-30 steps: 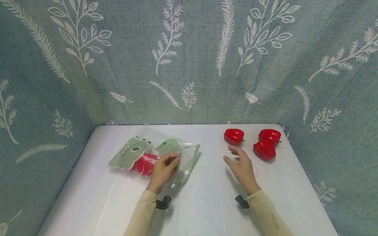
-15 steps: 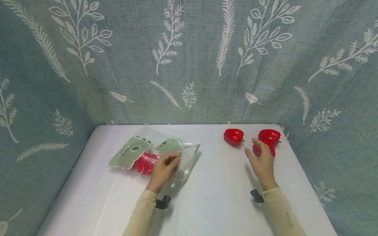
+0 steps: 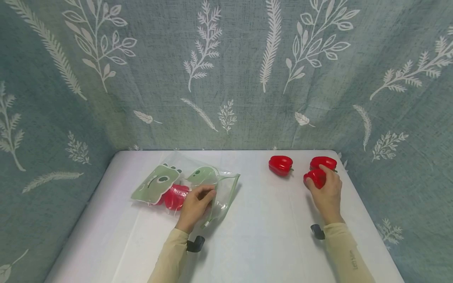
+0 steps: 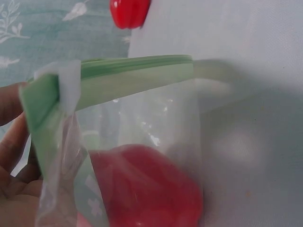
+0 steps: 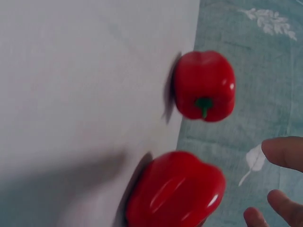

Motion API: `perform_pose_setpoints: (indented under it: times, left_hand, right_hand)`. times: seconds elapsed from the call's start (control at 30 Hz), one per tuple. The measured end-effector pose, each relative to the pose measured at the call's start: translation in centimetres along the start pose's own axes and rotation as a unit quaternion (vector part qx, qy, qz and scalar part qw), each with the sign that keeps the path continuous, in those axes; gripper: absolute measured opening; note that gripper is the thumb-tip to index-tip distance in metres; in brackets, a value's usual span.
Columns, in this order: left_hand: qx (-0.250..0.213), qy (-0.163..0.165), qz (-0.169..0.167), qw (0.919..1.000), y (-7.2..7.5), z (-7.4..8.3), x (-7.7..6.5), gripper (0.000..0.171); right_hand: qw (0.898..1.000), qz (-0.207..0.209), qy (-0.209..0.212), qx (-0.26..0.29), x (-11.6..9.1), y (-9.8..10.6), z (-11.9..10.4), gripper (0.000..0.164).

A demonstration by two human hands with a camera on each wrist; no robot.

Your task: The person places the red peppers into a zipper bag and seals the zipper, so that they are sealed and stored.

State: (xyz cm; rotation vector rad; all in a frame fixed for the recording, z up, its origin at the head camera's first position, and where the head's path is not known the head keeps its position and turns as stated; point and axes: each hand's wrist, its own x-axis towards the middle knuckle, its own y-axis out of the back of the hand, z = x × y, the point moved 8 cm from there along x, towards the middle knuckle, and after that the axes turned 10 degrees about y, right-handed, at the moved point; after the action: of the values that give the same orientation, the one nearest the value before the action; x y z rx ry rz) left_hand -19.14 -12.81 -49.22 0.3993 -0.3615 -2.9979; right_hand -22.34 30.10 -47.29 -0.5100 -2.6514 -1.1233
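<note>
My left hand pinches the opening edge of a clear zip bag with green dinosaur prints. In the left wrist view the bag's green zip edge gapes, and a red bell pepper lies inside. My right hand is over the front red bell pepper at the right, thumb and fingers spread to either side of it. Apart from the nearer bell pepper, the right fingers show at the edge of the right wrist view.
Behind the front pepper sits another red bell pepper, near the white table's back right corner. A further bell pepper lies to their left. Blue-green leaf-patterned cloth walls the back and sides of the table.
My right hand has moved right, past the left bell pepper, to the front one on the right. The left hand and the bag have stayed put.
</note>
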Motion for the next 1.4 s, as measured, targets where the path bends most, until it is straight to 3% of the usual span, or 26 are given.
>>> perform_pose_setpoints:
  times: [0.23,0.53,0.93,1.17,1.4]
  left_hand:
    - [-0.006,0.001,-0.004,1.0,0.3,0.0,-0.2,0.028]
    - [-0.016,0.001,-0.006,0.9999,0.2,-0.1,-0.2,0.028]
    - [-0.01,-0.003,-0.003,0.9999,0.2,-0.3,-0.1,0.026]
    - [-0.018,0.002,-0.007,0.9998,0.0,-0.3,0.0,0.029]
    - [0.004,0.015,0.008,0.9999,-0.3,-0.2,0.1,0.027]
  right_hand:
    - [0.998,-0.041,-0.028,-0.029,0.2,-0.6,1.2,0.093]
    - [0.994,-0.087,-0.04,-0.051,0.2,-1.4,2.2,0.083]
    - [0.996,-0.07,-0.001,-0.063,0.0,-1.2,2.8,0.068]
    - [0.995,-0.067,-0.002,-0.076,-0.1,-1.0,3.2,0.07]
    - [0.994,-0.078,0.02,-0.08,-0.8,-1.5,2.1,0.067]
